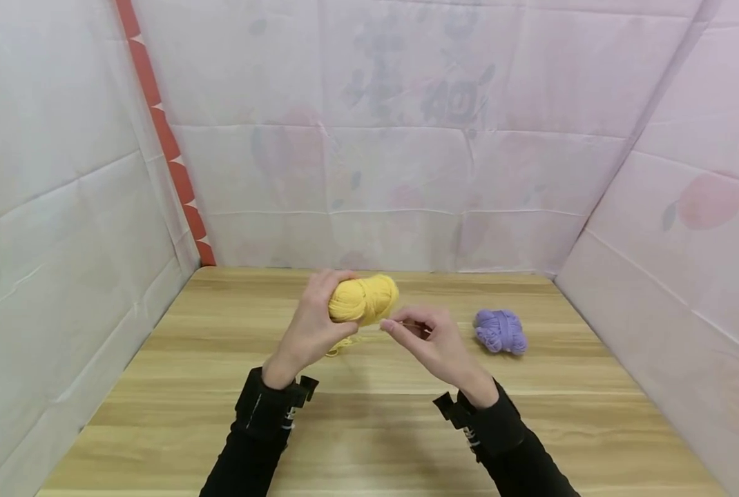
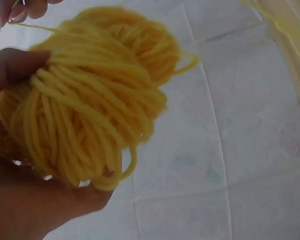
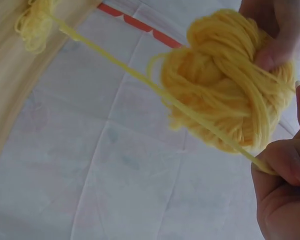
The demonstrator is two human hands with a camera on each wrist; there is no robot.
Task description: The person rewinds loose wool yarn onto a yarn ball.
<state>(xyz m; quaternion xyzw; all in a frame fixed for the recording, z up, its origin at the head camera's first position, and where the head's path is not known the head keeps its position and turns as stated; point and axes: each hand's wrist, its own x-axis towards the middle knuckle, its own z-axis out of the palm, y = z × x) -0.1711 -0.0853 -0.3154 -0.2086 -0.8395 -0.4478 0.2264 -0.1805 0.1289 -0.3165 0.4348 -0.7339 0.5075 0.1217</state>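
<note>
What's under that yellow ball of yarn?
The left hand holds the yellow ball above the wooden table. Below it, loose yellow strands lie on the tabletop. In the head view, whatever lies directly behind the hand and ball is covered.

Yellow skein (image 1: 364,299): plump, wound strands cinched mid-length, raised off counter (image 1: 369,442) in left grip (image 1: 310,310).
Strand (image 3: 114,60): straight, right grip (image 1: 433,344) to loose loops (another stretch reaches the skein).
Loose loops (image 1: 341,346): slack yellow tangle on counter.

Purple skein (image 1: 501,331), yellow strands (image 3: 35,24) on table (image 1: 189,414).
</note>
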